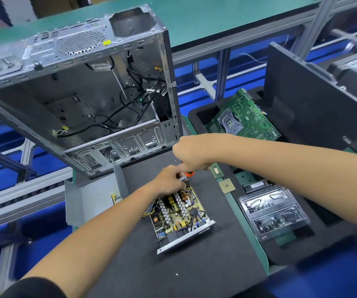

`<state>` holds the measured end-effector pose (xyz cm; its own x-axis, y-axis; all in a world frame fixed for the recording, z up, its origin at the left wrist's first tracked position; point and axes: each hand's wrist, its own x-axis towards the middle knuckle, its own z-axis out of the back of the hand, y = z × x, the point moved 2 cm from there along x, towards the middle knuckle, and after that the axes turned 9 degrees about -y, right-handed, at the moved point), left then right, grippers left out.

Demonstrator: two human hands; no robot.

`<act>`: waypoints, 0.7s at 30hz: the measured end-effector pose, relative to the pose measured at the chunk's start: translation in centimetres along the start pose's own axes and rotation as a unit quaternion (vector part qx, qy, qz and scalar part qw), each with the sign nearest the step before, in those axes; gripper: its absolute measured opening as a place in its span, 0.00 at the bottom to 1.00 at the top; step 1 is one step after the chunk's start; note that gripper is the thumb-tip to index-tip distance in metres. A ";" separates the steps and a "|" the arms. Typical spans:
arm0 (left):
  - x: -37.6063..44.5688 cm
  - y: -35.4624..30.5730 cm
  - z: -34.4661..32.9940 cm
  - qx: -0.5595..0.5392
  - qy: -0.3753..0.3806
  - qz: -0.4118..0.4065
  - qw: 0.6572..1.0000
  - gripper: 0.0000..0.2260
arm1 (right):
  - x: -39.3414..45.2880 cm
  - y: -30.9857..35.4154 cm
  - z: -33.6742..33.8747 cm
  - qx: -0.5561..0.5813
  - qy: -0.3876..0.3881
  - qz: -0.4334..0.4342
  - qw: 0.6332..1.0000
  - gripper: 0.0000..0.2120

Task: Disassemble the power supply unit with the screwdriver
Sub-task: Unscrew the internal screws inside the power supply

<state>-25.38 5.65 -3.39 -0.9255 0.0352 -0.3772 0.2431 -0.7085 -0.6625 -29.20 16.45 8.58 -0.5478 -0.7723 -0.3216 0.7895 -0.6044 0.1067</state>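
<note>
Steel case (91, 87) behind power supply unit (179, 216)

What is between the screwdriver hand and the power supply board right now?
Only the left hand, which holds the far end of the power supply just under the screwdriver that the right hand grips. The cover is already off, so the board lies exposed.

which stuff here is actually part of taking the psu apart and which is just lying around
In the job: power supply unit with its board bared; screwdriver in the right hand; left hand at the unit's far end.

Lying about: computer case; motherboard; CPU chip; clear screw tray.
</note>
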 end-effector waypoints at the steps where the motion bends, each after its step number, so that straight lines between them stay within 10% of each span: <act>1: -0.1 -0.1 0.0 -0.003 0.001 -0.008 1.000 0.12 | 0.2 0.1 0.2 -0.023 0.008 0.023 0.999 0.18; 10: -0.2 0.2 0.0 0.011 -0.011 -0.002 1.000 0.05 | 0.5 0.6 0.5 -0.081 -0.013 0.157 0.984 0.05; 21: 0.0 0.4 -0.1 0.019 -0.027 -0.015 0.999 0.10 | 0.2 0.9 0.1 -0.089 -0.054 -0.007 0.995 0.23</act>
<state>-25.25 5.40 -3.71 -0.9467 0.0196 -0.3215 0.2047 -0.7340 -0.6475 -28.67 15.75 8.70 -0.5786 -0.7859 -0.2181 0.8123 -0.5792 -0.0681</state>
